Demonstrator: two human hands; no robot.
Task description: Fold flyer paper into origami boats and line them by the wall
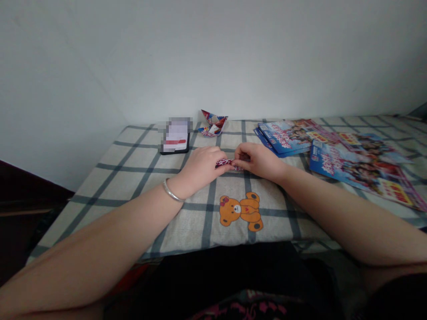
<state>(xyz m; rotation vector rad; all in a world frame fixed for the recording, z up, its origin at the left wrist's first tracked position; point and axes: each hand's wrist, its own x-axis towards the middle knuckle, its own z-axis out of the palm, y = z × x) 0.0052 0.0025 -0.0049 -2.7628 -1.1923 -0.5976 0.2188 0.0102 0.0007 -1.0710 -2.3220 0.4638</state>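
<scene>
Between my hands, just above or on the checked tablecloth, is a narrow strip of folded paper [223,163] with a pink, white and dark print. My left hand [206,163] pinches its left part between thumb and fingers. At the other end, my right hand [258,161] closes on the strip with thumb and forefinger. The fingers of both hands cover most of the paper, so its full shape is hidden. Behind my hands stands a folded paper figure [214,124] in red, blue and white.
A phone [176,135], its screen blurred out, lies back left. Several printed leaflets [353,171] overlap at the right, beside my right forearm. The checked tablecloth [140,213] carries a printed bear [242,211] near the front edge. A pale wall [213,58] rises behind the table.
</scene>
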